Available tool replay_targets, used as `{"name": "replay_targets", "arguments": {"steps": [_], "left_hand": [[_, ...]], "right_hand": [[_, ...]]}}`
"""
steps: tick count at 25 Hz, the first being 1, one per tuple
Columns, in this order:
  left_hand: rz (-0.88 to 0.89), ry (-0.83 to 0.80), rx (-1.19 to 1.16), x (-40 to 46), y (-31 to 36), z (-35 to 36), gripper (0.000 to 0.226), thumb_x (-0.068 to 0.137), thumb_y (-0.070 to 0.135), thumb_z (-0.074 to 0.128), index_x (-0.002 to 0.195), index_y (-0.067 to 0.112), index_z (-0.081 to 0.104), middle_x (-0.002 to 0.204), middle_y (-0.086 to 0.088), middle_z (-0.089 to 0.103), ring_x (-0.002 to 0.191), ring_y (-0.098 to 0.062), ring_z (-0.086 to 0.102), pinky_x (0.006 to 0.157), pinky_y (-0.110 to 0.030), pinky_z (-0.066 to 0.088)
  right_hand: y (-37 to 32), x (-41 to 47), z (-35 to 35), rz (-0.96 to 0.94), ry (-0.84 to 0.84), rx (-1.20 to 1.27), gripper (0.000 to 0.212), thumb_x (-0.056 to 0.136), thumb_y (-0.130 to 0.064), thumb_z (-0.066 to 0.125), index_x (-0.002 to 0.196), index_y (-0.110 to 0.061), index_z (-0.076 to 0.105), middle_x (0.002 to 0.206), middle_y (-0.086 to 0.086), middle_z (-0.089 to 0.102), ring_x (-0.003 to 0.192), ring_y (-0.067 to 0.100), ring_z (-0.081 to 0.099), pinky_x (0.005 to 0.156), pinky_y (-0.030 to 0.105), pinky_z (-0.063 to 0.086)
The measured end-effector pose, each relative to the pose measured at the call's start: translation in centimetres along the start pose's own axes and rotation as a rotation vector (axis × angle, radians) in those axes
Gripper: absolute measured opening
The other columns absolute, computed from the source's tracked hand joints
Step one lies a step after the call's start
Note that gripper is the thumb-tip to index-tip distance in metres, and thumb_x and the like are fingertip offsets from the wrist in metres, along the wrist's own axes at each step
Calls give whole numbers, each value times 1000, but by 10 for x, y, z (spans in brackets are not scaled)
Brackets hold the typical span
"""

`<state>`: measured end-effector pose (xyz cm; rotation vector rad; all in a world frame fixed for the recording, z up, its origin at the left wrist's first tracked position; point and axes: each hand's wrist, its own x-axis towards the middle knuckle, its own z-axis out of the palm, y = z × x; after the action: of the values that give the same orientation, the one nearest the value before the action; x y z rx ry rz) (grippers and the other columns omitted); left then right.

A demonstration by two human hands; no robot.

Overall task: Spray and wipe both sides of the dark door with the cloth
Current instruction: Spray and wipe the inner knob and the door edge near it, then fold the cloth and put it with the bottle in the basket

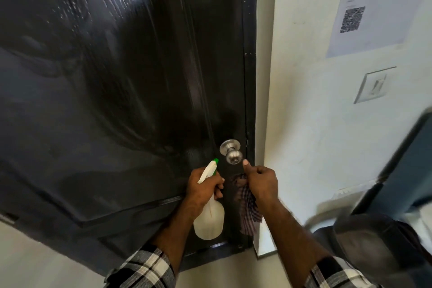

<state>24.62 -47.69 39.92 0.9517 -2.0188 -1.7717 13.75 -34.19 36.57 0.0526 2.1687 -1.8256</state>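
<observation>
A pale wall with a light switch and a taped notice stands to the right of the dark door, which fills the left of your view, its glossy face streaked with droplets near the top. Your left hand grips the neck of a white spray bottle; how full it is cannot be read through the cloudy plastic, so expect a light to middling weight. Your right hand is clenched on the checked cloth, thumb just beside the round metal knob. The cloth hangs limp and soft; bunch it well. The knob looks smooth and likely slippery if wet
</observation>
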Motion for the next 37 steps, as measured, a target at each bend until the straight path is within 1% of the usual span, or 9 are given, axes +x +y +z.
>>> {"name": "replay_targets", "arguments": {"steps": [3,6,9,12,18,22,29,34,37], "left_hand": [[46,-77,1,-1,-9,13,10,91,-2,68,89,6,64,75,-17,69,48,-19,58,50,-31,54],[111,-183,13,-7,-15,32,5,95,5,69,90,6,70,76,-14,72,50,-17,61,53,-29,56],[136,-301,40,-23,-12,71,3,94,6,72,91,7,70,71,-5,71,55,-15,62,57,-26,57],[210,-391,59,-37,-14,122,10,91,3,76,91,-1,67,75,-7,70,66,-19,67,62,-27,59],[271,-447,141,-60,-39,272,21,84,34,83,85,24,64,86,-1,71,85,-23,71,81,-35,59],[260,-387,177,-71,-68,383,26,86,25,84,92,21,59,92,5,73,86,-11,70,81,-24,54],[153,-294,252,-61,-144,512,55,85,44,84,130,25,58,120,20,66,107,-5,68,94,-31,58],[120,-230,403,-22,-225,562,80,71,78,73,135,36,49,125,5,69,115,-18,67,94,-44,61],[89,-249,457,-3,-268,581,92,68,69,84,144,30,48,135,1,66,124,-19,63,102,-47,58]], "right_hand": [[4,-16,-25,9,56,22,55,96,-66,66,86,-13,78,83,5,78,82,23,73,67,32,53],[17,-29,-70,102,-13,227,56,95,-63,72,99,-8,82,97,11,82,90,34,79,83,43,62],[31,-51,-131,152,-10,446,24,97,-6,73,115,10,75,105,31,77,90,51,76,81,52,66],[51,-50,-186,190,161,442,30,85,25,55,107,16,73,93,36,75,77,49,75,73,51,66],[128,9,-330,244,428,270,20,81,-12,89,100,-9,83,95,10,83,90,32,80,93,48,65],[155,65,-420,276,457,210,19,101,-30,75,105,-11,75,93,4,75,81,20,71,79,34,56],[223,164,-481,438,369,171,40,103,-35,71,137,-14,66,121,9,71,104,29,67,101,48,57],[283,221,-487,543,331,238,18,102,-24,72,114,-11,70,98,5,74,87,23,70,68,35,54],[318,245,-485,567,325,292,20,100,-19,74,115,-5,74,100,11,80,84,28,79,63,32,59]]}}
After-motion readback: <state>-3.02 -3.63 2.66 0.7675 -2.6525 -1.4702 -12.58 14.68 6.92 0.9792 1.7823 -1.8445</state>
